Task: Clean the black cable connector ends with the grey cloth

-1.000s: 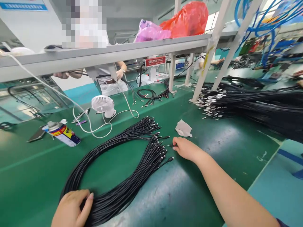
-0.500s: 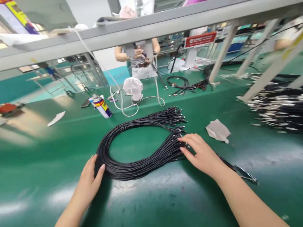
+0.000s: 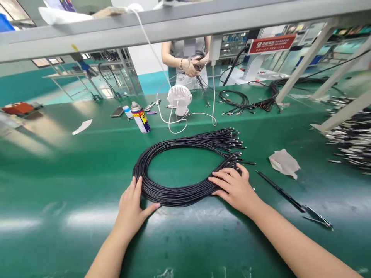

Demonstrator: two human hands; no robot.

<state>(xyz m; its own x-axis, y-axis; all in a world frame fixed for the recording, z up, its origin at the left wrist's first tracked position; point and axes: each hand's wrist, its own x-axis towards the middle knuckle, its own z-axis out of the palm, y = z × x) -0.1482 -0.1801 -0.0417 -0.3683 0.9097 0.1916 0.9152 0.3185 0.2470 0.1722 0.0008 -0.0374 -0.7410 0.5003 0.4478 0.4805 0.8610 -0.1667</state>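
Both hands are down on the green tabletop (image 3: 58,216), gathering a loop of thin black cables (image 3: 185,170) into one tidy ring. The left hand (image 3: 132,206) lies flat with fingers together and the thumb splayed, cupped against the near-left curve of the loop. The right hand (image 3: 234,187) rests palm-down, fingers spread, on the strands just short of where the connector ends (image 3: 234,144) fan out to the right. It looks to me like the squaring-up stage: the bundle is shaped but not lifted or tied. The next move probably calls for pressing both sides inward and getting the plugs level, since a few stick out past the rest. One stray black cable (image 3: 279,189) lies apart to the right, ending in something metal I cannot make out. A crumpled paper scrap (image 3: 284,162) sits near it. Farther back stand a spray can (image 3: 140,117), a small white fan (image 3: 179,99) with its white cord, and a phone (image 3: 117,112). Across the bench another person's hands (image 3: 193,65) work a bunch of cables; the overhead rail (image 3: 185,23) cuts them off above the chest. The pile of cables at the right edge (image 3: 352,139) runs out of frame. Whether the fingers under the right palm grip any strands, I cannot tell.
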